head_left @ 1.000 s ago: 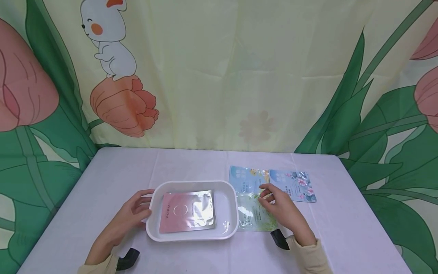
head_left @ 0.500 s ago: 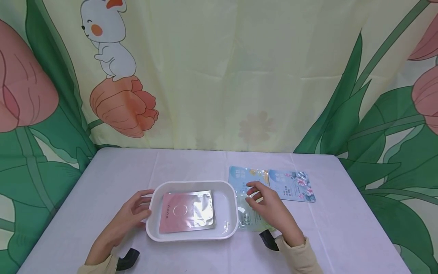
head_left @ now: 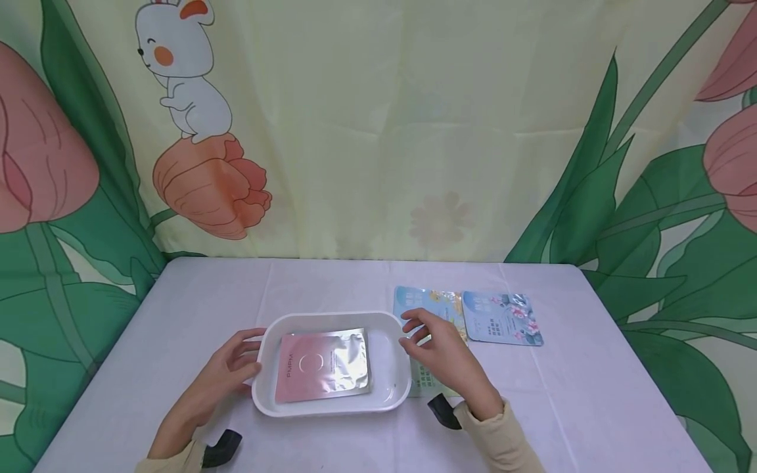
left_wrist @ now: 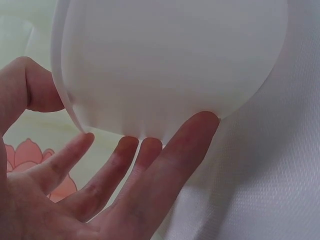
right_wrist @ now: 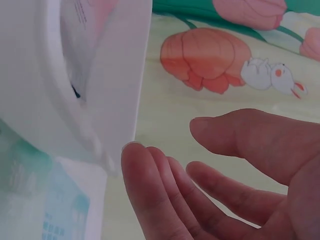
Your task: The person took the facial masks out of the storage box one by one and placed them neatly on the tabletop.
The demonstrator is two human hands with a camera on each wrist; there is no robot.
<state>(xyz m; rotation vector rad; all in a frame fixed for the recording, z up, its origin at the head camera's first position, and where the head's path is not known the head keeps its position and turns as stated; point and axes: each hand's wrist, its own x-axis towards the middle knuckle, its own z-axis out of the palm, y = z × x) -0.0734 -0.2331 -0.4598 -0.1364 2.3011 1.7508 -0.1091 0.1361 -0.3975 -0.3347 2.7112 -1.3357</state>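
Observation:
A white tray [head_left: 390,368] lies in the middle of the table in the head view. Inside it is a pink and silver face mask packet [head_left: 322,364] marked PMPM. My left hand [head_left: 221,371] is at the tray's left end; the left wrist view has its fingertips [left_wrist: 200,122] against the outer wall, fingers spread and fairly straight. At the right end, my right hand [head_left: 446,355] holds nothing, its fingers loosely bent. Its fingertips [right_wrist: 135,155] come right up to the rim in the right wrist view, thumb apart from them.
Right of the tray lie a blue packet [head_left: 416,299] with yellow flowers, a blue packet [head_left: 503,318] with pink flowers, and a green packet [head_left: 422,381] partly hidden by my right hand. A white cloth covers the table [head_left: 331,282]. A printed curtain [head_left: 355,131] hangs behind.
My right hand has moved left from over the packets to the tray's right rim. The left hand and the tray have stayed in place.

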